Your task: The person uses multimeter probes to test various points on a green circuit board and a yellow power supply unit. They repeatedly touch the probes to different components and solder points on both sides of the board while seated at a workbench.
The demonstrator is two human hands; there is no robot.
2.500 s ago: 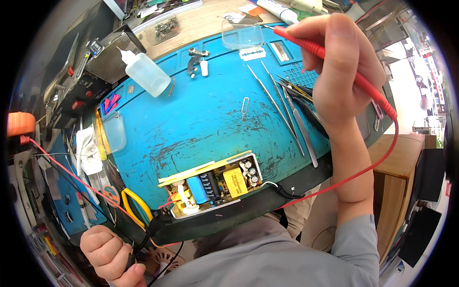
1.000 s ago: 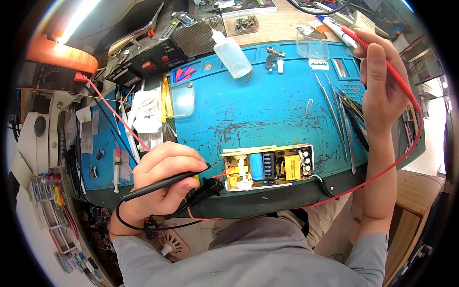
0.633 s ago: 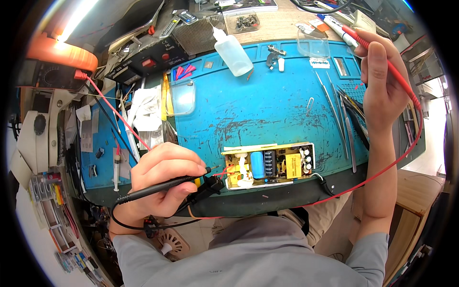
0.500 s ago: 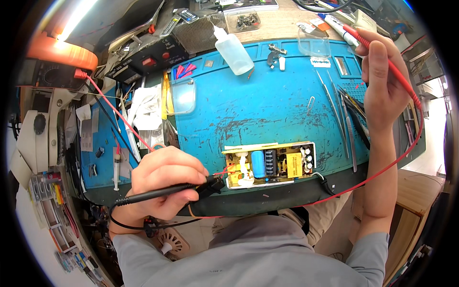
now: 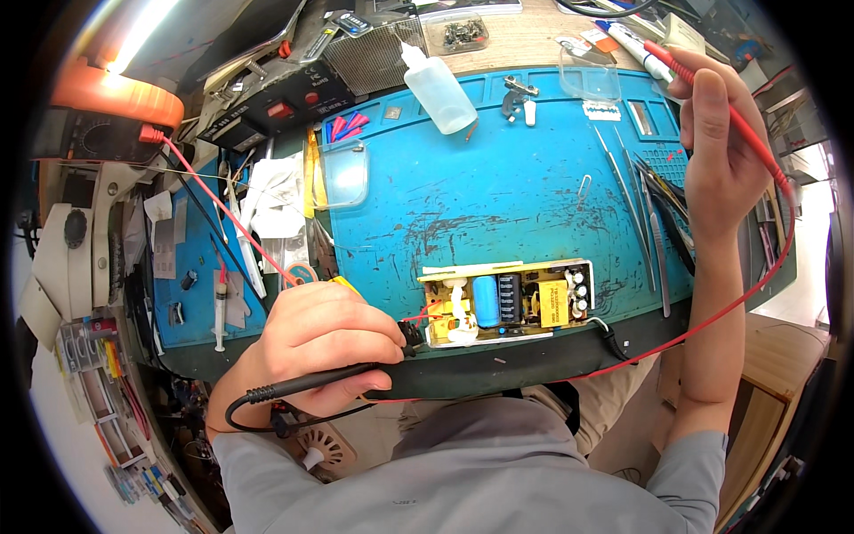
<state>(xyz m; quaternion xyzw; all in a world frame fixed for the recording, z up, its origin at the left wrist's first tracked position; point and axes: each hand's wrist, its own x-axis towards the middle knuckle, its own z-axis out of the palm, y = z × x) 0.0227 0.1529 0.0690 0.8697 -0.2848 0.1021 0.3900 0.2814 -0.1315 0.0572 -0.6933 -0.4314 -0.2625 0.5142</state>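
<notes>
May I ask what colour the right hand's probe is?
The probe is red; see the head view.

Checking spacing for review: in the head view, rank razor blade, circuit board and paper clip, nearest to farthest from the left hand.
From the left hand:
1. Circuit board, to its right.
2. Paper clip, farther up-right.
3. Razor blade, beyond the clip.

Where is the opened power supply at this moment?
In the head view, the opened power supply lies just below and right of the picture's centre, at the near edge of the blue mat, right of the left hand.
</notes>
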